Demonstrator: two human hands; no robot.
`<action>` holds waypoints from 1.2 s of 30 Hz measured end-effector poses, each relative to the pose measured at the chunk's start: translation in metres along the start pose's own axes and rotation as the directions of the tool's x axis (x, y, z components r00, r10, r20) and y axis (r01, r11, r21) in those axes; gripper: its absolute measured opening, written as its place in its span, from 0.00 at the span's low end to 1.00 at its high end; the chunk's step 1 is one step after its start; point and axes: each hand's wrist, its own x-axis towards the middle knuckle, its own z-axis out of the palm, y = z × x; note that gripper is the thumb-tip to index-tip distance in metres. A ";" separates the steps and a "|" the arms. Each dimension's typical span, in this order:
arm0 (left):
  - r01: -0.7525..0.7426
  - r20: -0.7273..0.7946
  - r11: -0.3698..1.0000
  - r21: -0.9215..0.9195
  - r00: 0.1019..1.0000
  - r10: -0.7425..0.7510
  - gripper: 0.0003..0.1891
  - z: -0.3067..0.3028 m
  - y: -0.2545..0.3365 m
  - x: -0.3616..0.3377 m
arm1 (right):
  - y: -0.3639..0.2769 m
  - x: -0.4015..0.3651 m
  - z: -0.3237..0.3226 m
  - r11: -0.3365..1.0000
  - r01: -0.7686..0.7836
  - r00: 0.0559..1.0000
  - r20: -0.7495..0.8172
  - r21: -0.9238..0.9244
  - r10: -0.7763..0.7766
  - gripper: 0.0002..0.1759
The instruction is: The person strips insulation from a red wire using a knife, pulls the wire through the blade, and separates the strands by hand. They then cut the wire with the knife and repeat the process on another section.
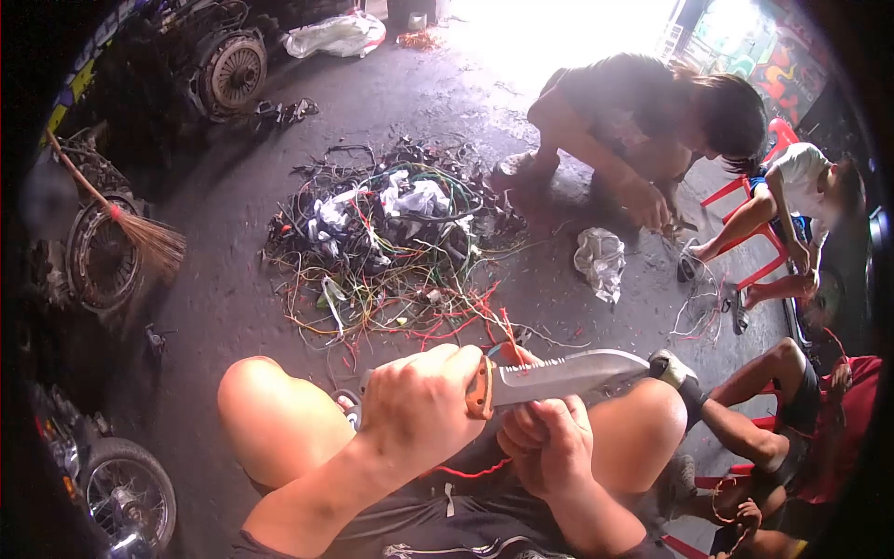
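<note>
The left hand (419, 410) is clenched around the orange-and-black handle of the knife (559, 374), knuckles up. The blade runs out to the right, directly over the right hand (548, 443). Serrations show near the handle on the side of the blade turned away from the body, so a stroke would probably travel outward, clear of the knees. The right hand is closed into a fist just beneath the blade, fingers curled up against the steel. What it pinches is hidden by the fingers, though a red wire (466, 471) loops out below both hands across the lap. Holding both fists close together appears to steady the blade against the gripped item. Ahead of the hands, on the concrete floor (233, 307), lies the wire pile (391, 242), a tangle of coloured leads and white scraps. A crouching person (643, 121) works beyond the right hand, with a white rag (601, 263) nearer. A broom (140, 233) lies far left of the left hand.
</note>
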 end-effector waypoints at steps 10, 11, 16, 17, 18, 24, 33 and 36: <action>0.411 0.335 0.131 -0.902 0.859 -0.388 0.10 0.001 -0.011 0.015 | 0.000 0.009 0.002 0.995 -0.051 0.998 0.020 -0.080 0.053 0.18; 0.402 0.335 0.092 -0.911 0.852 -0.402 0.08 -0.001 -0.010 0.015 | 0.001 0.009 0.000 0.993 -0.060 0.998 0.023 -0.101 0.062 0.18; 0.338 0.223 0.282 -0.898 0.902 -0.371 0.06 0.001 -0.008 0.014 | 0.007 0.018 0.002 0.955 0.044 0.997 -0.049 -0.295 -0.061 0.17; 0.352 0.235 0.343 -0.871 0.911 -0.340 0.07 -0.002 -0.008 0.014 | 0.004 0.020 0.000 0.965 0.046 0.999 -0.015 -0.257 -0.051 0.15; 0.362 0.248 0.403 -0.841 0.919 -0.307 0.08 -0.004 -0.006 0.013 | 0.004 0.023 -0.001 0.968 0.042 0.999 -0.019 -0.248 -0.048 0.14; 0.345 0.224 0.504 -0.792 0.932 -0.287 0.05 -0.001 -0.001 0.012 | 0.007 0.032 -0.006 0.967 0.112 0.993 -0.009 -0.230 -0.117 0.10; 0.243 0.042 0.545 -0.802 0.934 -0.354 0.06 0.007 0.001 0.006 | 0.013 0.035 -0.016 0.991 0.080 0.944 -0.328 0.103 -0.042 0.09; 0.188 -0.019 0.544 -0.818 0.936 -0.352 0.05 0.006 -0.002 0.007 | 0.011 0.037 -0.016 0.987 0.103 0.933 -0.355 0.120 -0.054 0.08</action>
